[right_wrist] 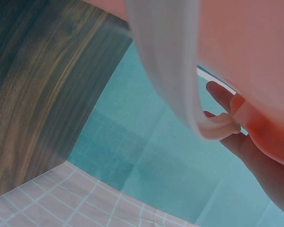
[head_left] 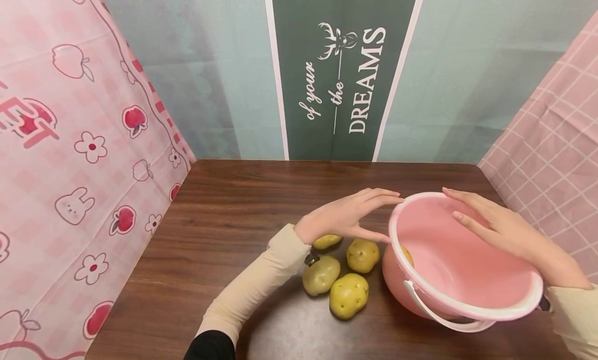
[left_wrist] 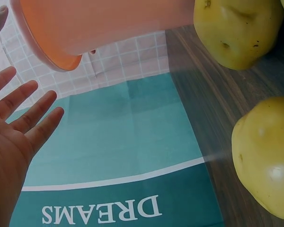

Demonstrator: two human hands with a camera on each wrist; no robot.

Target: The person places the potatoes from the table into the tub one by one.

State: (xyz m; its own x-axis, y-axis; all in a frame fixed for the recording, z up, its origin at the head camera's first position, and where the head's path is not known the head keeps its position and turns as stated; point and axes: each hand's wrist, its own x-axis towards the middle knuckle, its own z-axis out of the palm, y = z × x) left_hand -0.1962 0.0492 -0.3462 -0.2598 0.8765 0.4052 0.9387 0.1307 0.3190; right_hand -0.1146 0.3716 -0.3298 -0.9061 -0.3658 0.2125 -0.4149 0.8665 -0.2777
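A pink bucket [head_left: 448, 277] with a paler rim stands at the right of the table, its pale handle [head_left: 444, 318] hanging down on the near side. My left hand [head_left: 348, 215] reaches to its left rim, fingers straight and spread, fingertips right at the edge. In the left wrist view that hand [left_wrist: 14, 127] holds nothing. My right hand [head_left: 504, 225] extends over the bucket's right side with straight fingers toward the far rim; in the right wrist view the handle's hinge partly covers it. Several yellow potatoes [head_left: 349, 296] lie left of the bucket. Part of another potato [head_left: 407, 255] shows inside it.
The brown wooden table [head_left: 196, 256] ends at a blue-green backdrop [head_left: 187, 80] with white lettering. Pink printed cloth [head_left: 75, 157] hangs on the left, pink checked cloth [head_left: 556, 121] on the right. One potato [head_left: 327, 240] is partly hidden beneath the left wrist.
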